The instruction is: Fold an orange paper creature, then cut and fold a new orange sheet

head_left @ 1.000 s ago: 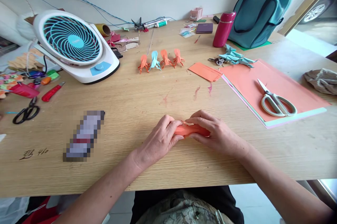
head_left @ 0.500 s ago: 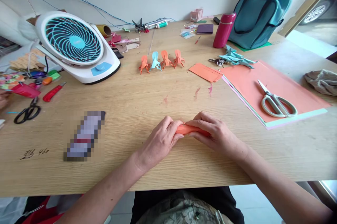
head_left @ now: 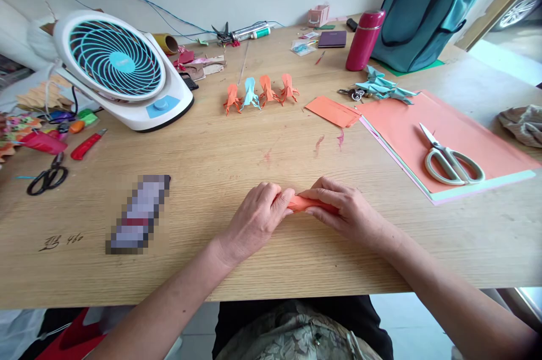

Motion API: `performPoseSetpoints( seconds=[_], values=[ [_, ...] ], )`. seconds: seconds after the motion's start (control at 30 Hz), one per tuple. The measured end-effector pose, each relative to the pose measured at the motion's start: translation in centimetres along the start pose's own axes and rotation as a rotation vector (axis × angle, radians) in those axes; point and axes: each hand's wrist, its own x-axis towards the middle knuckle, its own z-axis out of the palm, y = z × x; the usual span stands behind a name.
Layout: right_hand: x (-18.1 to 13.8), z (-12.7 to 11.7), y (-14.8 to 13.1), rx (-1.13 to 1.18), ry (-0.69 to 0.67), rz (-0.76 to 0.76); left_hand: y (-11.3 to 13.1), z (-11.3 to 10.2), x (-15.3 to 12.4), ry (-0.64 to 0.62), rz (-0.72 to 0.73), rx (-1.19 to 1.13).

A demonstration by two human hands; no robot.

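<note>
Bench (head_left: 190,151) carries all items; clock positions are taken from the folded paper (head_left: 301,203), which lies at the bench's near side between both hands. Fan (head_left: 122,61) at ten o'clock. Orange sheet (head_left: 396,128) at two, scissors (head_left: 444,151) resting on it. Left hand (head_left: 254,219) at nine, right hand (head_left: 349,210) at three; the fingers of each grip one end of the paper. Four paper figures (head_left: 266,89) stand between eleven and twelve.

Just changed: the left thumb now covers more of the paper's left end; judged, a fold is being pressed flat. Against the earliest frame, the raised upper flap no longer shows.
</note>
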Motion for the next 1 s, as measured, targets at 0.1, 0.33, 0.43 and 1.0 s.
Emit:
performPoseSetpoints(
  seconds=[0.1, 0.33, 0.43, 1.0],
  values=[
    [0.0, 0.0, -0.1, 0.008, 0.003, -0.004, -0.1, 0.0, 0.0, -0.001, 0.005, -0.006],
    [0.0, 0.1, 0.0, 0.035, 0.020, 0.025, 0.0, -0.2, 0.0, -0.032, -0.032, -0.132],
    [0.1, 0.0, 0.0, 0.092, 0.003, 0.080, 0.0, -0.4, 0.2, -0.058, -0.073, -0.276],
    [0.5, 0.1, -0.6, 0.313, -0.077, 0.346, -0.9, -1.2, 0.0, -0.104, -0.066, -0.697]
  ],
)
